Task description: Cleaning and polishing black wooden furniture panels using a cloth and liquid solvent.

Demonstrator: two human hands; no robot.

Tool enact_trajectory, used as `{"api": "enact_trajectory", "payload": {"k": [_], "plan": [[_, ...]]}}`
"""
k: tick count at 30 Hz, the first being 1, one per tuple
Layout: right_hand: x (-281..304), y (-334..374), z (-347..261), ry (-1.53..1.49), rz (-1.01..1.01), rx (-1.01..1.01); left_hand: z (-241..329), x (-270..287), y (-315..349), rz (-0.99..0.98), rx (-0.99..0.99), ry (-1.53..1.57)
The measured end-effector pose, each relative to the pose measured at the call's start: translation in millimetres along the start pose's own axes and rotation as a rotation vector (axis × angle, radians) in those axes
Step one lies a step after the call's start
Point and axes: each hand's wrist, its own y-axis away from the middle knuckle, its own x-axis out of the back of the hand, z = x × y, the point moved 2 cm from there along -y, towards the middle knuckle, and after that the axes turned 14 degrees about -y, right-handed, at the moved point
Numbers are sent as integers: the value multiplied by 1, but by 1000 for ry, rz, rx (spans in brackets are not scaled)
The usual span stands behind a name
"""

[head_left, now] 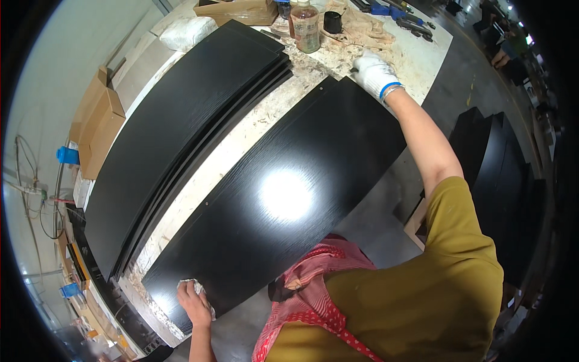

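A long black wood-grain panel (241, 241) lies slantwise in front of me, with a bright lamp reflection on its glossy face. My left hand (194, 306), bare, is closed on a crumpled white cloth (206, 297) against the panel's near left end. At the far right end, my right hand (373, 73) wears a white glove with a blue cuff. Its fingers are curled at the panel's end edge, and the fingertips are partly hidden. Small holes show along the panel's far long edge.
A stack of similar black panels (187, 102) lies beyond, on the stained worktable (425, 48). A bottle (306, 27), a black cup (332, 22) and blue-handled tools (398, 13) stand or lie at the back. An open cardboard box (99, 127) is at left; more dark panels (497, 145) are at right.
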Motion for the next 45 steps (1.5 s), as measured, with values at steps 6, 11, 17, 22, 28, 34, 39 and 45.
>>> {"api": "enact_trajectory", "payload": {"k": [6, 11, 17, 22, 28, 34, 39, 45], "plan": [[14, 19, -6, -315, 23, -44, 1, -4, -2, 10, 9, -4], [11, 25, -21, -259, 59, -77, -8, 1, 8, -21, 40, -63], [-6, 95, -159, -1493, -186, -145, 5, 9, 5, 32, 194, -4], [-41, 152, -259, -1830, -282, -71, 44, 26, -43, 358, 246, 253], [-75, 175, -314, -1551, -260, 176, 22, -5, -23, 192, 187, 126], [-92, 175, -303, -1423, -154, 139, -78, -32, -8, 152, 448, 53], [-98, 171, -294, -1382, -165, 145, -222, -68, 8, 133, 697, -47], [-105, 169, -288, -1311, -135, 85, -240, -47, -20, 202, 664, 32]]}}
